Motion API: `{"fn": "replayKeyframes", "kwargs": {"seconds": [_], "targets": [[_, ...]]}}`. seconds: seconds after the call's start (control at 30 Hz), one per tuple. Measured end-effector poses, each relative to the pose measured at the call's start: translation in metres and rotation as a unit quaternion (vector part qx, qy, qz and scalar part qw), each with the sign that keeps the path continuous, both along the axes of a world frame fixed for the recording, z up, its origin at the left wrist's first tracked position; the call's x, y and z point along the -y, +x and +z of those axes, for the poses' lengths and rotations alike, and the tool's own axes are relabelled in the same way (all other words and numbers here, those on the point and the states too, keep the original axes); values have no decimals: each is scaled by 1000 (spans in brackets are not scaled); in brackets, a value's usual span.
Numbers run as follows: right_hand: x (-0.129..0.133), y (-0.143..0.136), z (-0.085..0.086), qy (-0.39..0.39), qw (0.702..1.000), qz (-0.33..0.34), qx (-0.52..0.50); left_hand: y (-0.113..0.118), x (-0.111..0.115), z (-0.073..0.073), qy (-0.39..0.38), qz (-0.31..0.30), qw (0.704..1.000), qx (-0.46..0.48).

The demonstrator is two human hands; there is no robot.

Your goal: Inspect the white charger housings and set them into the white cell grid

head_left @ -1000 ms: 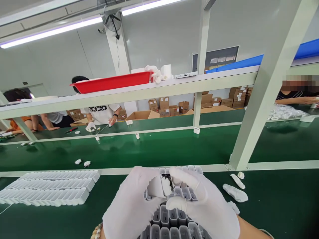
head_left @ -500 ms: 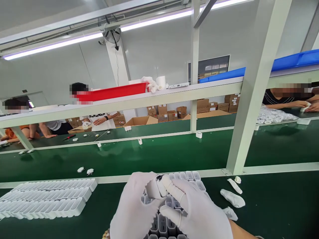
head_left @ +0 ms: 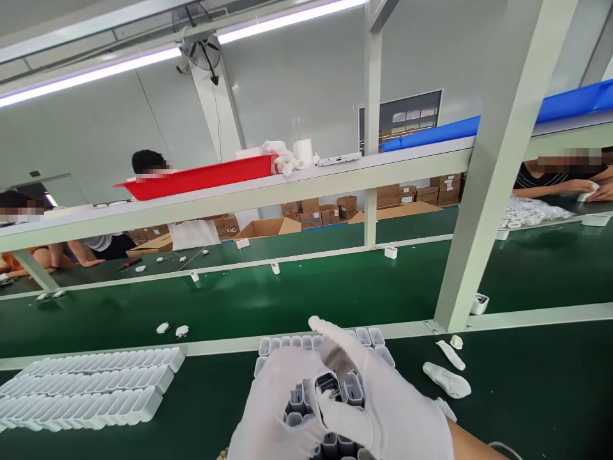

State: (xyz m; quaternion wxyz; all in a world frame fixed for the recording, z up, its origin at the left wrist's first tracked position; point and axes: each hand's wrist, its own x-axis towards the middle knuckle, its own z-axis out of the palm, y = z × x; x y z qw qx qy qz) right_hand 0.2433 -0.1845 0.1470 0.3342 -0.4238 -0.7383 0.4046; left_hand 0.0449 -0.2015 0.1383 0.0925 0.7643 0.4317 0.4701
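Note:
My left hand (head_left: 282, 406), in a white glove, is closed around a small white case (head_left: 313, 399) with a dark opening, low in the middle of the view. My right hand (head_left: 383, 396), also gloved in white, touches the same case from the right. Its thumb is at the opening and its index finger is raised above. Under and behind both hands stand rows of open white cases (head_left: 353, 386), partly hidden by the gloves.
More rows of white cases (head_left: 90, 399) lie at the left. White cloth pieces (head_left: 447, 379) are at the right, beside a metal post (head_left: 493, 179). Small parts ride on the green belt (head_left: 325, 294). A shelf holds a red tray (head_left: 201, 179). People sit beyond.
Both hands have moved slightly right and down with the case, and the right index finger has lifted. Small parts on the belt have shifted right. A person beyond now has a white sheet in front.

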Motion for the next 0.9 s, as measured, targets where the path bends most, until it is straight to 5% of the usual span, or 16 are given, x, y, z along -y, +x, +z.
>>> {"fn": "replayKeyframes", "kwargs": {"seconds": [0.1,0.17,0.37,0.9], "targets": [[-7,2,10,-84,982,151,-72,-5,-7,-1,-17,0,999,-28],[-10,-1,15,-100,967,187,-138,-8,-11,0,-31,2,998,-52],[-10,-11,19,-120,958,152,-209,-11,-15,-5,-54,26,994,-91],[-17,-19,-2,-81,985,66,-138,-2,-11,-31,-89,62,992,-70]]}}
